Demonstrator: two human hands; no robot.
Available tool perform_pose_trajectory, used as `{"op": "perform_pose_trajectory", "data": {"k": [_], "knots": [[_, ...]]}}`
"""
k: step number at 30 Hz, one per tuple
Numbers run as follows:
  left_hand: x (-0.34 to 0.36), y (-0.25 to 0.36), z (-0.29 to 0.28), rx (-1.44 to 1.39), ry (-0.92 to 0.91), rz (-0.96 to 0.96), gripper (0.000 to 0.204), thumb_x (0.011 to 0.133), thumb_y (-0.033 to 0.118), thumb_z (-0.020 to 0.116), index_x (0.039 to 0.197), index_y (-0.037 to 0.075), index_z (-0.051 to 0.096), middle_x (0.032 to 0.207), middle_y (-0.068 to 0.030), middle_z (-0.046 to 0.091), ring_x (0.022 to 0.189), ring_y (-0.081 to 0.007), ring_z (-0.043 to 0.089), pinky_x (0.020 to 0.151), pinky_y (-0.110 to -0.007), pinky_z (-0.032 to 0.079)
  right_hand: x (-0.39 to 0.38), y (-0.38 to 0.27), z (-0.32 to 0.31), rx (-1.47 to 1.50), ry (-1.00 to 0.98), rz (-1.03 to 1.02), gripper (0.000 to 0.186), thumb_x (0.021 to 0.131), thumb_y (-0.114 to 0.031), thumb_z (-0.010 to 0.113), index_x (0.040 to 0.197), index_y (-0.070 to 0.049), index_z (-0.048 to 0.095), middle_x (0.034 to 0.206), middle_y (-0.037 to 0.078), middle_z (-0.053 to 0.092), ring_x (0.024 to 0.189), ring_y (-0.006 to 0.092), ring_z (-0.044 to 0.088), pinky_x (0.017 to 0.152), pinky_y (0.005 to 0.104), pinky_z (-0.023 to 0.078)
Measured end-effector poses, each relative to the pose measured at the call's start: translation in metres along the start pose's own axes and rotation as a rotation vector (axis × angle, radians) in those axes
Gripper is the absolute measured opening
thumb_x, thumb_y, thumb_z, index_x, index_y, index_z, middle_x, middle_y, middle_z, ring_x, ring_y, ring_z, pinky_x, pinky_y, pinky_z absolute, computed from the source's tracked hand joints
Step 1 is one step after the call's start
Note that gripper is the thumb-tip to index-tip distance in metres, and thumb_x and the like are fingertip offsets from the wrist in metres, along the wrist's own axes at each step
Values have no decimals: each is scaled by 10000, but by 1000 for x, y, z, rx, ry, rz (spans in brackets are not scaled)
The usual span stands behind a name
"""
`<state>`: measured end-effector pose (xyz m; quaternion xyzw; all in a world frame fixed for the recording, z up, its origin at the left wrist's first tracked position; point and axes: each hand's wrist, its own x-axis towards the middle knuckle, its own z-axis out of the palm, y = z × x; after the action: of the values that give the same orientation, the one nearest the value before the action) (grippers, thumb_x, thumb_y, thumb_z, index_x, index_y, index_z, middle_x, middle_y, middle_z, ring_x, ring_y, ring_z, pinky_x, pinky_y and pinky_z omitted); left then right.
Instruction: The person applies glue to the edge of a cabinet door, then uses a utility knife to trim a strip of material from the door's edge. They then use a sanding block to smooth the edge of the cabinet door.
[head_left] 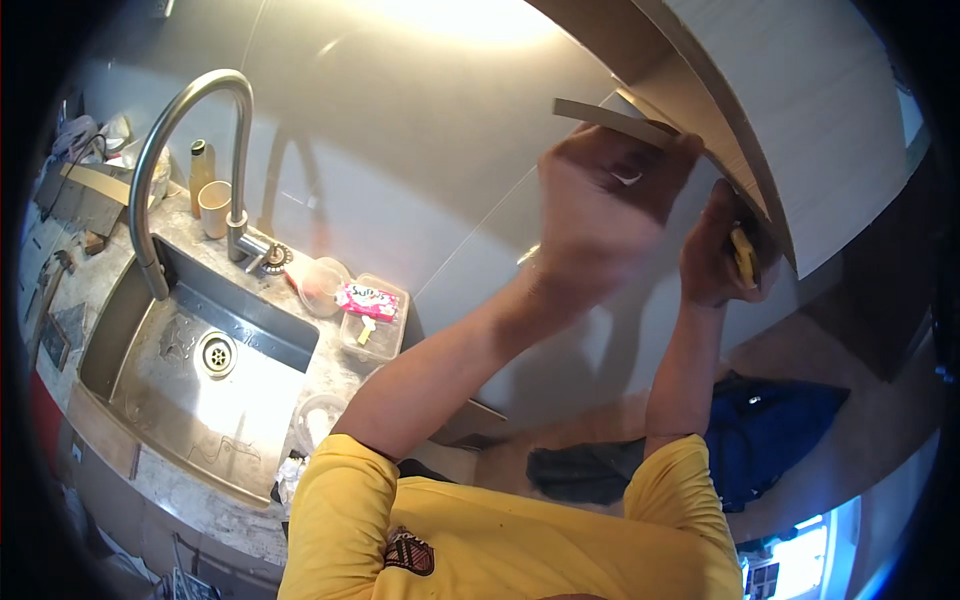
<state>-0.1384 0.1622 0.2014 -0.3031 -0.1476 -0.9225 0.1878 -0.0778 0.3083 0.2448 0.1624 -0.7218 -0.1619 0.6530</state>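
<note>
So the strip (600, 115) you've got is thin, narrow and grayish brown, bowed in a gentle curve, with its free end poking out left. The other end runs up near the edge of the pale cabinet panel (810, 120), can't tell if it's stuck on there. That panel's slanted, with a darker brown edge. Your yellow tool (743, 258) sits just below that edge, tilted, mostly hidden in your grip.
</note>
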Motion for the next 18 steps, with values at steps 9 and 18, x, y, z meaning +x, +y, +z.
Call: {"op": "perform_pose_trajectory", "data": {"k": [9,18], "knots": [[5,0,-11,-33,-67,-107,137,877,117,705,888,-19,706,776,-39,704,674,-43,596,618,-202,486,17,-15,2,-81,71,-183,199,834,-123,725,876,47,630,801,97,678,693,174,656,621,270,522],[7,6,-24,8,-90,-198,198,851,186,742,862,-10,714,712,-43,681,619,-67,611,586,-217,495,-3,-2,-34,355,-340,-13,247,921,-124,616,1043,78,544,904,154,635,805,219,628,656,287,506]]}}
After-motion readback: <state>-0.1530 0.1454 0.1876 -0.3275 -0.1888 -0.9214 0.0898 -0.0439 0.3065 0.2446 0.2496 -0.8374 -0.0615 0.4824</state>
